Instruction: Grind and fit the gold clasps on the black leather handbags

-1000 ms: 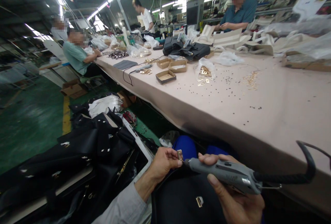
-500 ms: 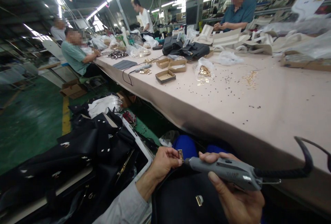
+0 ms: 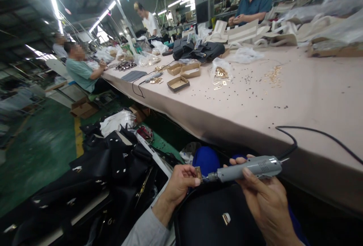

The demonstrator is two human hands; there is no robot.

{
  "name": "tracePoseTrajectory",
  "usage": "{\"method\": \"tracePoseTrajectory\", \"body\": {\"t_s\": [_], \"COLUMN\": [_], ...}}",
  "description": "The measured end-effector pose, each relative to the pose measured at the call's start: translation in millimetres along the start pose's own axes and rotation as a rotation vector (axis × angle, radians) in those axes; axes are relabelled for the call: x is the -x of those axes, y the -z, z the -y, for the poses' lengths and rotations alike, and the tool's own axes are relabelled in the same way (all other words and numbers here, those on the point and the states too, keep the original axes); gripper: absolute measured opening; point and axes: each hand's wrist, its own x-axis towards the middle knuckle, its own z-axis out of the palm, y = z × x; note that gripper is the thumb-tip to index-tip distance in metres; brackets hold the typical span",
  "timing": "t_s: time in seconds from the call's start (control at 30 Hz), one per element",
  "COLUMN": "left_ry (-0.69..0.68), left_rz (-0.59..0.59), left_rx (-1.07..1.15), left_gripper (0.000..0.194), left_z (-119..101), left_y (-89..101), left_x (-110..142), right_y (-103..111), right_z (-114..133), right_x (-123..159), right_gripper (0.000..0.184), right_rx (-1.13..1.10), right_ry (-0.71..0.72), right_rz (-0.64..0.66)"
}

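My left hand (image 3: 181, 185) pinches a small gold metal plate (image 3: 198, 173) between thumb and fingers, above the upper edge of a black bag (image 3: 210, 219) on my lap. My right hand (image 3: 261, 196) is wrapped round a grey electric screwdriver (image 3: 249, 168), held nearly level. Its bit points left and reaches the plate beside my left thumb; whether it sits in a screw is too small to tell. A gold clasp fitting (image 3: 226, 218) shows on the bag's front. The screwdriver's black cord (image 3: 295, 144) runs over the table edge.
On the long covered table (image 3: 312, 113) lie small cardboard boxes (image 3: 178, 84), a plastic bag of gold plates (image 3: 221, 72), scattered screws (image 3: 273, 77) and black bags (image 3: 198, 49). Left of me is a heap of black bags (image 3: 93, 170). Co-workers (image 3: 81, 70) sit and stand around the table.
My right hand has turned the screwdriver, its rear end now higher, and its cord has swung up onto the table edge. My left hand still holds the plate at the bit.
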Motion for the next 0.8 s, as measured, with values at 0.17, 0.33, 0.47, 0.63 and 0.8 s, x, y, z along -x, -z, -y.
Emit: {"method": "tracePoseTrajectory", "body": {"t_s": [0.17, 0.33, 0.47, 0.63, 0.8], "left_ry": [0.010, 0.017, 0.023, 0.031, 0.025], "left_rz": [0.001, -0.006, -0.003, -0.006, -0.032], "left_rx": [0.009, 0.004, 0.015, 0.011, 0.006], "left_gripper": [0.028, 0.029, 0.029, 0.029, 0.032], "left_z": [1.7, 1.8, 1.3, 2.9, 2.9], "left_y": [2.0, 0.7, 0.6, 2.7, 3.2], "left_x": [1.7, 1.0, 1.0, 1.5, 2.4], "right_y": [1.3, 2.7, 5.0, 4.5, 0.7], "right_z": [-8.4, -9.7, -11.1, -12.9, -6.7], "right_x": [-1.5, -2.9, -5.5, -5.2, 0.4], "right_gripper": [0.055, 0.056, 0.053, 0.054, 0.055], "right_rx": [-0.021, -0.015, -0.013, -0.014, -0.008], "right_ry": [-0.025, -0.027, -0.038, -0.050, -0.007], "right_rz": [0.001, 0.005, -0.001, -0.020, -0.022]}}
